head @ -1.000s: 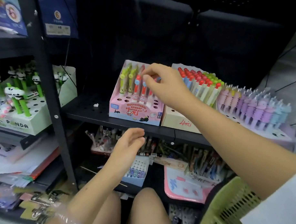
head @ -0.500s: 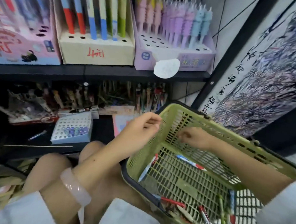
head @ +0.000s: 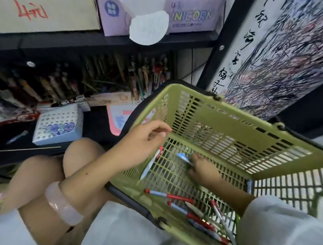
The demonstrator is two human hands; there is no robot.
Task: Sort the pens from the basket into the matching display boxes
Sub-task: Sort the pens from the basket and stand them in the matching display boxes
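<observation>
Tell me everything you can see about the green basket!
The green basket looks like plastic, with slotted lattice walls and floor and a dark handle folded down along its near rim. It sits tilted beside the person's knees, below the shelf. Red, white and blue pens lie inside. The left hand rests over its rim; the right hand reaches inside, touching a blue pen.

Olive-green slotted basket [head: 230, 124]; red-and-white pens [head: 188, 211] below the right fingers [head: 194, 157], which touch a blue-and-white pen [head: 184, 158]; lilac unicorn box [head: 190, 17] above.
</observation>
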